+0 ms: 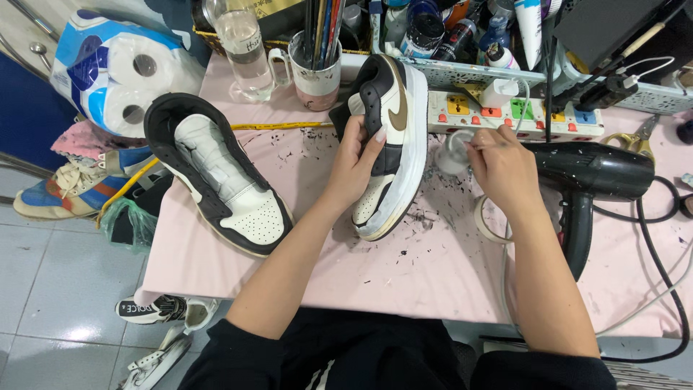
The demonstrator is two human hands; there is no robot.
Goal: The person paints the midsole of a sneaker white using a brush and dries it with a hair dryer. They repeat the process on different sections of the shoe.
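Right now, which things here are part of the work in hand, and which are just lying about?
In use: sneaker gripped by left hand; small clear cup at right hand.

Lying about: second sneaker, hair dryer, power strip, mug of brushes, toilet rolls.

Found bare pink table point(216, 267) near the front edge; hemmed farther back by second shoe point(216, 173), hair dryer point(588, 180), power strip point(520, 112), mug point(315, 68).
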